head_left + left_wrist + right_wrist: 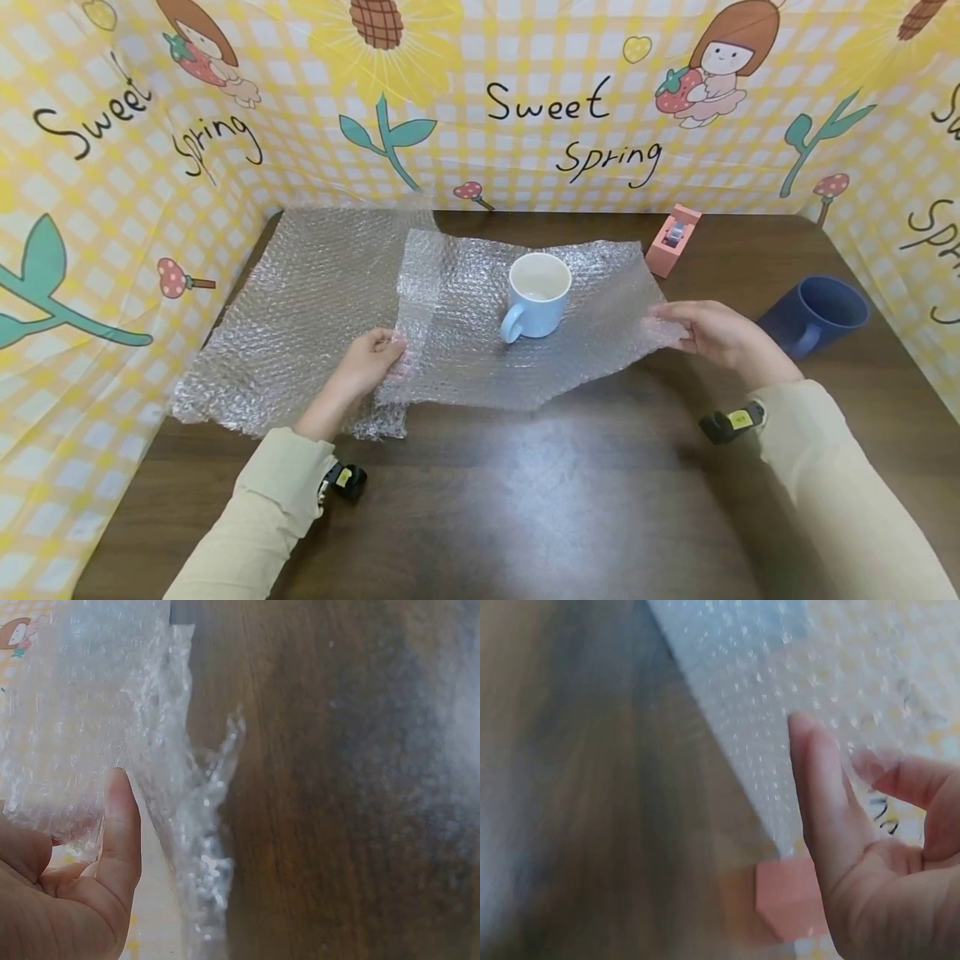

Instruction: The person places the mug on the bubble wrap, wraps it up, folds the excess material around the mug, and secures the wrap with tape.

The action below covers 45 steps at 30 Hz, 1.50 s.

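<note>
Left hand (369, 360), right hand (716, 335): pinching clear bubble-wrap sheet (467, 354)
Round light-blue mug (542, 308): standing at 12 o'clock
Wrapping: maybe starting; next needing folding

Booth-like workspace: brown table (525, 517), checked cartoon-print cloth walls (457, 137).

- Light blue mug (542, 312), white inside, stands upright on bubble wrap sheet (468, 350), handle toward near left.
- Left hand (367, 362) pinches sheet's left edge; right hand (714, 332) pinches its right edge, near the corner.
- 2nd bubble wrap piece (300, 300) lies at left, partly overlapped by the sheet.
- Pink tape dispenser (667, 250) just beside sheet's far right corner.
- Dark blue mug (828, 315) near right hand, on brown table (480, 508).
- Yellow-checked cloth backdrop (517, 46) behind, "Sweet Spring" lettering (550, 99).
</note>
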Each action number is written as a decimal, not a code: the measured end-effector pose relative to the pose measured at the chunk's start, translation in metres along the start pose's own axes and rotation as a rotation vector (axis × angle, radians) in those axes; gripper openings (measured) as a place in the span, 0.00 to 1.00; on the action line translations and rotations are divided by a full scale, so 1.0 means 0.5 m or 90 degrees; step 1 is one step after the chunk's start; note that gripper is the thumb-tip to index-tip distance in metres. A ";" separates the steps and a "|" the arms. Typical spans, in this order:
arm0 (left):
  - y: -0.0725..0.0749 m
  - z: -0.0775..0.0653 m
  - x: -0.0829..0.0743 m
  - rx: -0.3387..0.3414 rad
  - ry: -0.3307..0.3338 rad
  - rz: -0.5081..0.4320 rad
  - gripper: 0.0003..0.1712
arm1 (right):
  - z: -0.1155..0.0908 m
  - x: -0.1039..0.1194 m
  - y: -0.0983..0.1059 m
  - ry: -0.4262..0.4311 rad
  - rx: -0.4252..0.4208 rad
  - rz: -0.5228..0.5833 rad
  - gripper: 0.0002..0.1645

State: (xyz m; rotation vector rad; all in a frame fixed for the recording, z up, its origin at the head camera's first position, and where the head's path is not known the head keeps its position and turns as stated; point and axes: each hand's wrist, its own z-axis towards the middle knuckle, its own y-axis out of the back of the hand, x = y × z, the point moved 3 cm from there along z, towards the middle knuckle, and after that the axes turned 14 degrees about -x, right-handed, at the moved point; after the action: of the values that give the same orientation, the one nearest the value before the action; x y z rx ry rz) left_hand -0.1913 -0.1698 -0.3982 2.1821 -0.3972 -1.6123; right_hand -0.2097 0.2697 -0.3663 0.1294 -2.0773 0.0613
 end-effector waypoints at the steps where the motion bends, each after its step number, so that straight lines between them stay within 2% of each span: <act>1: 0.001 -0.001 0.000 0.002 -0.004 0.004 0.25 | 0.000 0.008 -0.007 0.004 -0.007 0.004 0.20; 9: 0.003 0.001 0.001 -0.001 -0.004 0.025 0.25 | 0.001 0.064 -0.077 0.011 -0.028 0.116 0.16; 12: 0.003 0.003 0.000 -0.004 -0.014 0.022 0.25 | 0.004 0.080 -0.104 0.043 -0.037 0.103 0.14; 16: 0.001 0.004 -0.003 -0.001 -0.023 0.000 0.24 | 0.010 0.094 -0.136 0.070 -0.076 0.072 0.13; 18: 0.000 0.004 -0.004 0.000 -0.021 -0.014 0.24 | 0.015 0.099 -0.150 0.067 -0.088 0.088 0.13; 21: 0.000 0.004 -0.006 0.002 -0.018 -0.027 0.23 | 0.022 0.105 -0.170 0.043 -0.103 0.147 0.13; 26: 0.000 0.005 -0.007 -0.001 -0.013 -0.027 0.24 | 0.031 0.110 -0.195 0.018 -0.123 0.218 0.11; 34: 0.002 0.008 -0.006 -0.007 -0.019 -0.015 0.24 | 0.039 0.111 -0.213 0.034 -0.136 0.183 0.10; 40: 0.002 0.010 -0.003 -0.012 -0.022 0.005 0.24 | 0.043 0.116 -0.217 0.046 -0.129 0.103 0.29; 45: 0.002 0.011 0.000 -0.022 -0.026 0.024 0.24 | 0.044 0.119 -0.218 0.057 -0.142 0.065 0.29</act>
State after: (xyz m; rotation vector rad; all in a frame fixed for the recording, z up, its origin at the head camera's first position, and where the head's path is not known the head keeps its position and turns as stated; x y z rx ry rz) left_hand -0.1964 -0.1714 -0.3990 2.1064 -0.4161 -1.6334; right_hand -0.2445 0.1553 -0.3264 -0.1138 -1.9853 -0.1010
